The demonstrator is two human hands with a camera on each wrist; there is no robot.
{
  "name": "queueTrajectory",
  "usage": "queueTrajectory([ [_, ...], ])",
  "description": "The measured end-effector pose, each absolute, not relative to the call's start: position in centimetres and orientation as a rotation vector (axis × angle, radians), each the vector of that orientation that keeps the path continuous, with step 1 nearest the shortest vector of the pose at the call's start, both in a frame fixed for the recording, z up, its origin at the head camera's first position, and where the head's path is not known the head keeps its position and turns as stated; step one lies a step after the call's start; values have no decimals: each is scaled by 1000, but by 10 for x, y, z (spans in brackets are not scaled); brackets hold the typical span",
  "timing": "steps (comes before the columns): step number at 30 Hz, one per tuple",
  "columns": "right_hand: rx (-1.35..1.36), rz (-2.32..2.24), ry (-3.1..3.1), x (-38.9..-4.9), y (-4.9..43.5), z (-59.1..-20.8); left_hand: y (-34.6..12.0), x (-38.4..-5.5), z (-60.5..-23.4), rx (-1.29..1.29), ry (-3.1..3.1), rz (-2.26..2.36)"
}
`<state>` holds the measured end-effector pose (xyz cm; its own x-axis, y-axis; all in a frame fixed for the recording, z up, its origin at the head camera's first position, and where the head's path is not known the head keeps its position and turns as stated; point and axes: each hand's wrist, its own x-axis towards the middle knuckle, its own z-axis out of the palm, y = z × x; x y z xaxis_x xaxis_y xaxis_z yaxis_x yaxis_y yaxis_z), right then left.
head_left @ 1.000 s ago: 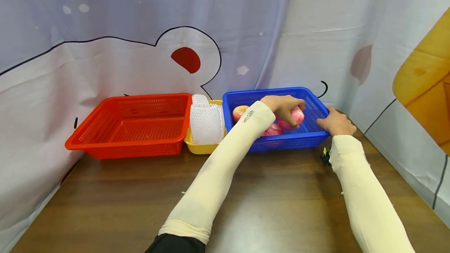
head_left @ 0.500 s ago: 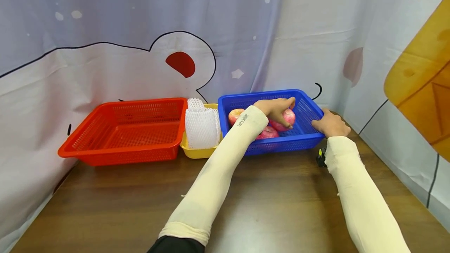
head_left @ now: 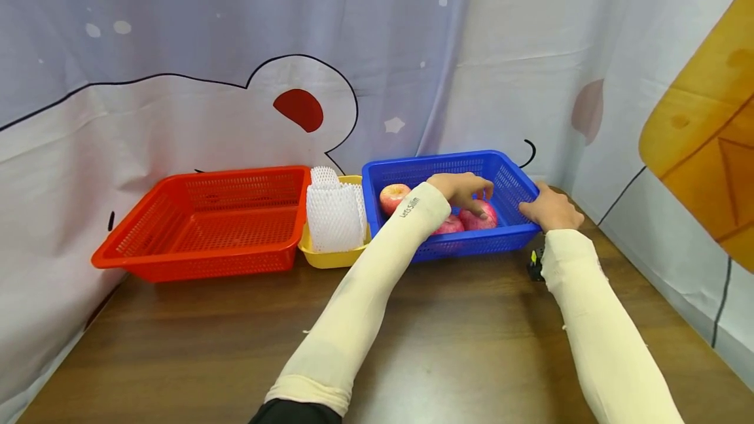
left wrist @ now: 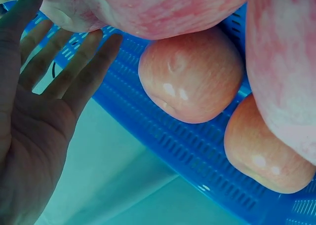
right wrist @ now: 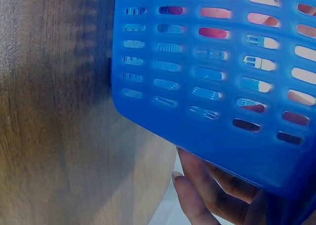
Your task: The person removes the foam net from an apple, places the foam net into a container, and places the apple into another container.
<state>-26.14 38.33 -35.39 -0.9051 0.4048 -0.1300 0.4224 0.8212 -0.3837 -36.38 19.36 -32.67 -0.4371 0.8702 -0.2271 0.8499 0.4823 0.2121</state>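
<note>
The blue basket (head_left: 512,188) holds several red apples. In the head view my left hand (head_left: 462,187) reaches over an apple (head_left: 480,216) near the basket's front wall. Its fingers are spread and nearly straight in the left wrist view, tips close to or touching a pink apple (left wrist: 163,10); no firm hold shows. Two smaller-looking apples (left wrist: 190,77) lie by the far wall there. At the basket's right end my right hand (head_left: 552,208) grips the rim, thumb on the inner side. From the right wrist view its curled fingers (right wrist: 192,195) appear under the rim.
Left of the blue basket is a small yellow basket (head_left: 332,259) with white foam net sleeves (head_left: 336,218) standing in it. Further left stands a red basket (head_left: 203,267). A small black object (head_left: 535,267) lies by my right wrist. A curtain (head_left: 206,123) hangs behind the brown table (head_left: 235,345).
The apple under my left hand has gone down toward the basket's front wall, and the fingers have loosened from it. My right hand keeps its grip on the rim. The head view has shifted slightly.
</note>
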Motion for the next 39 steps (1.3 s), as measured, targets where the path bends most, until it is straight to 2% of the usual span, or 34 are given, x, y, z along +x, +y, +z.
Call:
queueTrajectory([
  [14, 651, -647, 2932, -262, 371, -360, 186, -357, -329, 1514, 2427, -79],
  [24, 618, -624, 2959, -266, 375, -354, 185, -348, -311, 1536, 2393, -196],
  [39, 620, -663, 2914, -263, 386, -349, 183, -334, -303, 1588, 2427, -139],
])
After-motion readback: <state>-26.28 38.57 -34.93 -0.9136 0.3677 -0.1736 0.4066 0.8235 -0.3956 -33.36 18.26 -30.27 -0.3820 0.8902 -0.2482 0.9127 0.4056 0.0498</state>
